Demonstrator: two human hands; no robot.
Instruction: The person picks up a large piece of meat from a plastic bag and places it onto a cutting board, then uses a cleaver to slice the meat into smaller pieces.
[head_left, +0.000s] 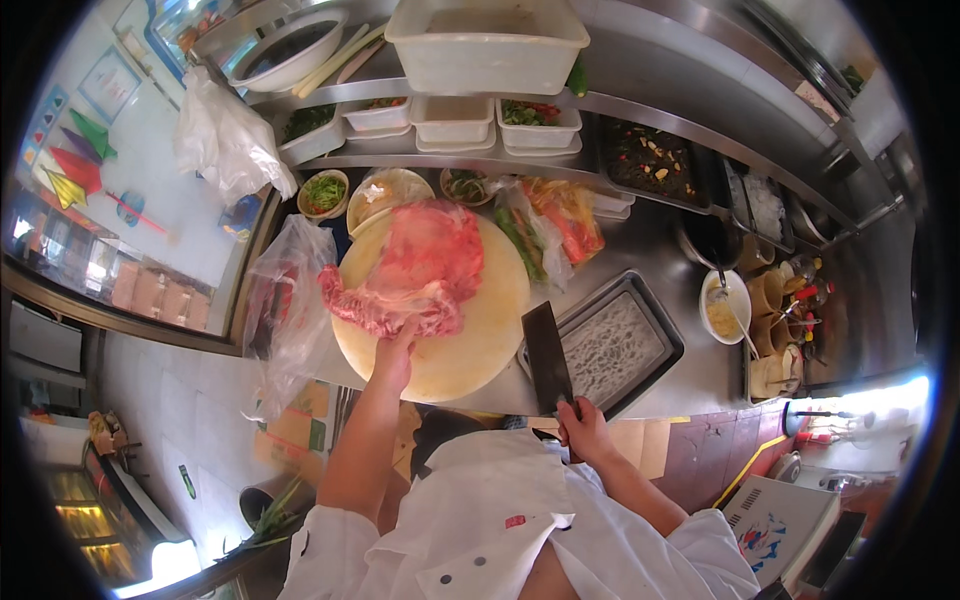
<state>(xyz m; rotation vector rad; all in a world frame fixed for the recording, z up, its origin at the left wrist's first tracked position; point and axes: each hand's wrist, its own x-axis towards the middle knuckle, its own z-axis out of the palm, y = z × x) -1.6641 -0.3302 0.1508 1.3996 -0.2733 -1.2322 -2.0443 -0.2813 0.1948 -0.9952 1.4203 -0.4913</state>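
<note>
A large slab of raw red meat (431, 259) lies on a round cutting board (480, 352), with a strip of it reaching out over the board's left side. My left hand (399, 352) grips the slab's near edge, and its fingertips are partly hidden there. In my right hand (586, 431) is the handle of a cleaver (546, 349). The dark blade points away from me, to the right of the board and apart from the meat. It overlaps the left side of a dark-rimmed metal tray (619, 352) in the picture.
A clear plastic bag (289, 300) hangs at the counter's left edge. Behind the board stand bowls (324, 193) and bagged vegetables (559, 225). Shelves above hold white plastic tubs (487, 64). To the right are a white bowl with spoons (725, 307) and several seasoning containers (766, 292).
</note>
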